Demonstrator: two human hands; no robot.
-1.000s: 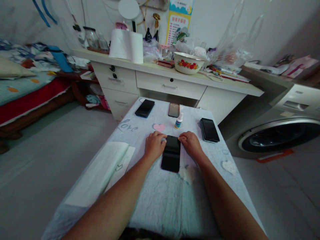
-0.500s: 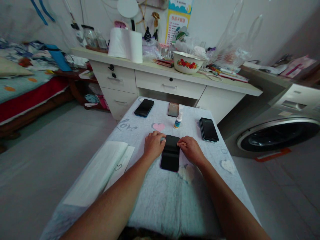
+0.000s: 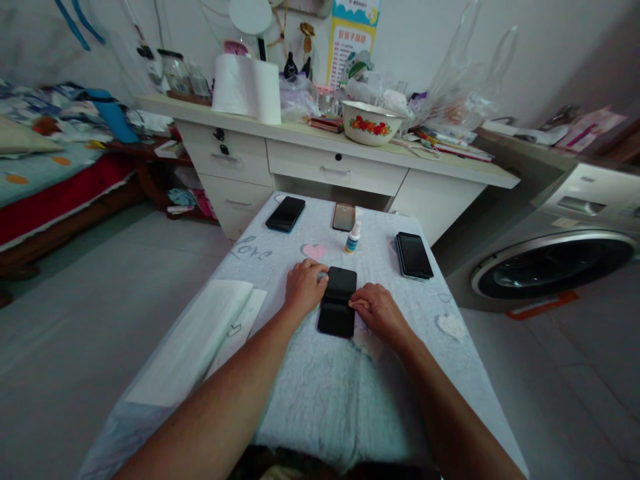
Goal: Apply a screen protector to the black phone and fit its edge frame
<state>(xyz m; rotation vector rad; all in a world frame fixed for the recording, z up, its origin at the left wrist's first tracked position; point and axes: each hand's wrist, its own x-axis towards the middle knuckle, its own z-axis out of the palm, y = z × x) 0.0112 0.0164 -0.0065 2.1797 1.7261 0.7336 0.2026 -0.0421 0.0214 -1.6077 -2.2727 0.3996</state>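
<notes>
A black smartphone (image 3: 338, 313) lies flat, screen up, on the cloth-covered table in front of me. My left hand (image 3: 304, 287) is at its upper left edge, fingers curled and gripping that edge. At the right edge my right hand (image 3: 381, 308) pinches a small orange-tan cloth (image 3: 359, 303) against the phone; most of the cloth is hidden by the fingers. Just beyond the phone stands a small white spray bottle (image 3: 353, 239) with a blue and yellow label.
A phone case (image 3: 344, 217) lies behind the bottle. Another dark phone (image 3: 286, 215) is at the back left, and stacked phones (image 3: 415, 255) lie at the right. White paper sheets (image 3: 193, 343) rest on the left side. A drawer desk (image 3: 320, 160) stands beyond the table.
My right hand has slid down the phone's right edge, toward me, with the cloth. My left hand stays at the upper left edge. The whole view has shifted slightly.
</notes>
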